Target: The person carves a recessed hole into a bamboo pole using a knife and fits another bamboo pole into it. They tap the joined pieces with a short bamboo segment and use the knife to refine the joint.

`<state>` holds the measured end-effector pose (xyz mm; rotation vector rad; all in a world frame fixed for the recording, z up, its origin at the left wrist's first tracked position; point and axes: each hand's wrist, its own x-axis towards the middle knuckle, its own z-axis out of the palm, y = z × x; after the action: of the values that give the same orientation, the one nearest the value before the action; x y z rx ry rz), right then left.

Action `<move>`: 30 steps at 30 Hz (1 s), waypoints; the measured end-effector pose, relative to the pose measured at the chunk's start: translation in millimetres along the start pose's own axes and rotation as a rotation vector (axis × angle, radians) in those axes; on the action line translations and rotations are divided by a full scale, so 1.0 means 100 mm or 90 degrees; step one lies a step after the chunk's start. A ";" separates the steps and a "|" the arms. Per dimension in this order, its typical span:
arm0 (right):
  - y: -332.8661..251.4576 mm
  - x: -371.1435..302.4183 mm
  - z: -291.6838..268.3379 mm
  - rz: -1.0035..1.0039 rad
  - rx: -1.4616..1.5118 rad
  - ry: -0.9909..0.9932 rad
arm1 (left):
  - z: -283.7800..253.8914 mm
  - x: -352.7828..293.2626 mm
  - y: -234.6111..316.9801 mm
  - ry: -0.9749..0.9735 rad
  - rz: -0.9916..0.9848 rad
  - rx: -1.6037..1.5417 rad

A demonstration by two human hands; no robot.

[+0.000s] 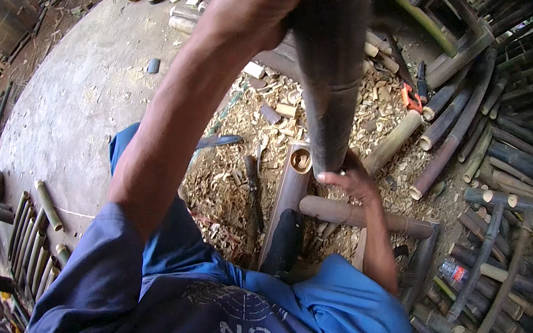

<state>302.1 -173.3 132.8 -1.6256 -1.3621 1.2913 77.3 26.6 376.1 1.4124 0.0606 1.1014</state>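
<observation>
A thick dark bamboo pole (332,73) stands steeply in front of me. My left hand (256,6) grips its upper part at the top edge of the view, where some fingers are cut off. Around the pole's lower end my right hand (353,179) is closed, its thumb in sight. Just left of that end is a brown bamboo post (291,184) with a round hole cut near its top. The pole's end is beside the hole; whether they touch I cannot tell. A bamboo crosspiece (359,215) joins the post and runs right, beneath my right forearm.
Wood shavings (362,126) cover the ground ahead. A dark long tool (253,185) and a bluish blade (220,141) lie left of the post. Farther right are an orange-handled tool (411,98), stacked bamboo poles (447,131) and a plastic bottle (453,270). Bamboo rungs (31,242) lie at left.
</observation>
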 end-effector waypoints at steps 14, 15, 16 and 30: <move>0.49 0.28 0.04 0.037 -0.008 -0.051 | 0.98 -0.11 -0.02 -0.153 0.106 0.086; 0.46 0.27 0.05 0.047 0.005 -0.054 | 0.99 -0.11 0.00 -0.154 0.069 0.074; 0.44 0.24 0.03 0.051 -0.030 -0.053 | 1.02 -0.13 0.02 -0.149 0.030 0.059; 0.65 -0.05 -0.68 0.037 0.023 0.125 | 1.04 -0.05 -0.14 -0.210 0.050 0.064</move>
<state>387.3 -186.7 95.1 -1.7295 -1.1744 1.1483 147.2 -50.6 387.4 1.6833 -0.1804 0.9263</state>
